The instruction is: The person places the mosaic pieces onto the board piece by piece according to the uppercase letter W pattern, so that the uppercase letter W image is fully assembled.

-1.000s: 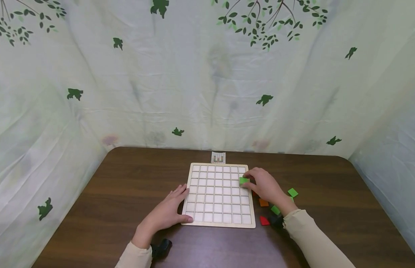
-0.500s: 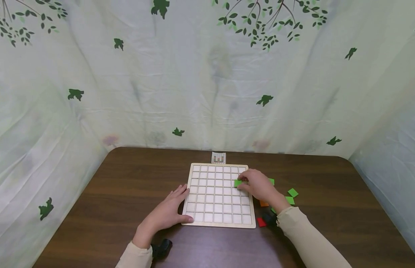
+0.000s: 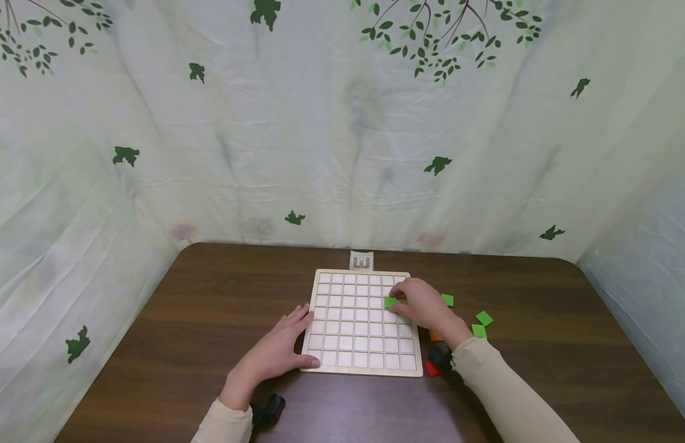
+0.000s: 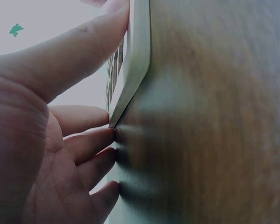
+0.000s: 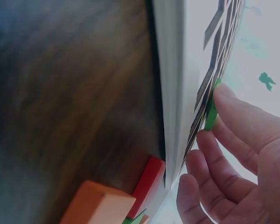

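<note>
Pale cloth backdrop (image 3: pixel 320 135), leafy branches (image 3: pixel 452 31), birdlike shapes (image 3: pixel 438 164); brown table (image 3: pixel 232 295)

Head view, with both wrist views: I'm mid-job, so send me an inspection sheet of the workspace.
Surface: brown table, wood-grained.
Job's things: gridded board; held green tile; loose green tiles, orange tile and red tile to its right; card behind.
Clutter: nothing seen.
Hands: left hand touches the board's left edge and near-left corner; right hand pinches the held green tile at the board's right side.
Cables: nothing seen.
Surroundings: pale cloth, leaf prints.

Green tile (image 3: pixel 389 302) on gridded board (image 3: pixel 360 327)
</note>
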A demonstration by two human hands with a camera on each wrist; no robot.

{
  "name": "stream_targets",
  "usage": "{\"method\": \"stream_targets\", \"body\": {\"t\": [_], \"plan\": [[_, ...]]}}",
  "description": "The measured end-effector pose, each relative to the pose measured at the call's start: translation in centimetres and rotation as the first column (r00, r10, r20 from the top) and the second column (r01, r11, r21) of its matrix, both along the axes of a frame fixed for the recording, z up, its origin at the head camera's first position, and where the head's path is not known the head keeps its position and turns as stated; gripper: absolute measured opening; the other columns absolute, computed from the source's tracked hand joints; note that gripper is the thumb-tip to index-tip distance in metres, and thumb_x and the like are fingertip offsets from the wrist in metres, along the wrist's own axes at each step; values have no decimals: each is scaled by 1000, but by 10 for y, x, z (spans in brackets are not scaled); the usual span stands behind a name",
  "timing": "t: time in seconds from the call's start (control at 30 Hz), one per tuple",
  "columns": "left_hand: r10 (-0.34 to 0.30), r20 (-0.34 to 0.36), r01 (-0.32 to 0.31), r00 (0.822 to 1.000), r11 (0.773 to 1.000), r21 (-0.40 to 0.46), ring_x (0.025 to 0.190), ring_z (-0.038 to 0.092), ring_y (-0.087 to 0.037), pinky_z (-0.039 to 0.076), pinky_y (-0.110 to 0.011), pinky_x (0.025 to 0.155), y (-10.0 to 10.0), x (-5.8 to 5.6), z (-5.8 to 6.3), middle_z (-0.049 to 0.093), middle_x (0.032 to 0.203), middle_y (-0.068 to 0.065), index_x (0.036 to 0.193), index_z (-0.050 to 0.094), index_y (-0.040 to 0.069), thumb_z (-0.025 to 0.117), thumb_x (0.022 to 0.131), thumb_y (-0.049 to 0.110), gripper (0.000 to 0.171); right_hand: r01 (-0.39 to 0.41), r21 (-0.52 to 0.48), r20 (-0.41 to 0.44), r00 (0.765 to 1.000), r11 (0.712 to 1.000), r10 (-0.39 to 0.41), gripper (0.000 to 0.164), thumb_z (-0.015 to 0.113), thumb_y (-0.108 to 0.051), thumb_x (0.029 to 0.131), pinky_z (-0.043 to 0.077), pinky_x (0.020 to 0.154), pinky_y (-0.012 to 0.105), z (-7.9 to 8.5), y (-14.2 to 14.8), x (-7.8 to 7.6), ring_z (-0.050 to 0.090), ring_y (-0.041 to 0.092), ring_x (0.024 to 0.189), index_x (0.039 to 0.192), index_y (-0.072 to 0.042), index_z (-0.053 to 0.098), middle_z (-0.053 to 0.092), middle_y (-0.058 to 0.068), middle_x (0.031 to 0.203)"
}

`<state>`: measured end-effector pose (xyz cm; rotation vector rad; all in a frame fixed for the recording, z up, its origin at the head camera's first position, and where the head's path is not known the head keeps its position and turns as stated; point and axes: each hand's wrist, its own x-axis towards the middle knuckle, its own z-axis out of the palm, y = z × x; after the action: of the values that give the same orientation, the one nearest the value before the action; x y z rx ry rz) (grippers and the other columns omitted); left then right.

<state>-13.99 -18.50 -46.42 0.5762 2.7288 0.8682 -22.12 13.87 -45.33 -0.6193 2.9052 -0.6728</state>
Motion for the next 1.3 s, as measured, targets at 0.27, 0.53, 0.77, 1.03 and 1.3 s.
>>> {"method": "stream_targets", "body": {"t": [0.27, 0.53, 0.77, 1.03, 1.3], "plan": [[3, 0, -3, 1000, 1000, -4, 152, 17, -38, 16, -56, 121, 0, 0, 0, 26, 162, -21, 152, 37, -5, 84, 81, 37, 95, -6, 21, 4, 1000, 1000, 6, 25, 80, -21, 87, 54, 82, 36, 0, -3, -2, 61, 16, 91, 109, -10, 75, 67, -1, 98], [4, 3, -4, 1000, 1000, -5, 152, 17, -38, 16, -56, 121, 0, 1, 1, 26, 162, -21, 152, 37, -5, 84, 81, 36, 95, -1, -5, 18, 1000, 1000, 1, 27, 81, -22, 87, 55, 83, 37, 0, -3, -1, 62, 17, 92, 109, -9, 75, 68, 0, 99], [4, 6, -4, 1000, 1000, -7, 152, 17, -38, 16, -55, 121, 0, 1, 1, 26, 162, -21, 152, 36, -5, 84, 81, 36, 95, 31, -107, 30, 999, 994, -28, 32, 79, -21, 88, 54, 86, 41, 7, 9, 4, 62, 21, 96, 115, -5, 73, 67, 4, 104], [-1, 8, 1, 1000, 1000, -4, 152, 17, -38, 16, -55, 121, 1, 0, 1, 26, 162, -21, 152, 36, -6, 84, 81, 36, 95, 88, -162, -5, 996, 983, -90, 36, 77, -19, 91, 55, 91, 47, 16, 36, 14, 64, 29, 105, 121, -2, 69, 66, 12, 116], [-3, 4, 3, 1000, 1000, 3, 151, 17, -39, 16, -57, 121, 0, 1, 3, 26, 162, -22, 152, 37, -7, 84, 81, 34, 94, 144, -207, -18, 988, 968, -151, 33, 73, -19, 94, 53, 90, 51, 14, 71, 20, 62, 33, 108, 122, -4, 69, 66, 14, 119]]}}
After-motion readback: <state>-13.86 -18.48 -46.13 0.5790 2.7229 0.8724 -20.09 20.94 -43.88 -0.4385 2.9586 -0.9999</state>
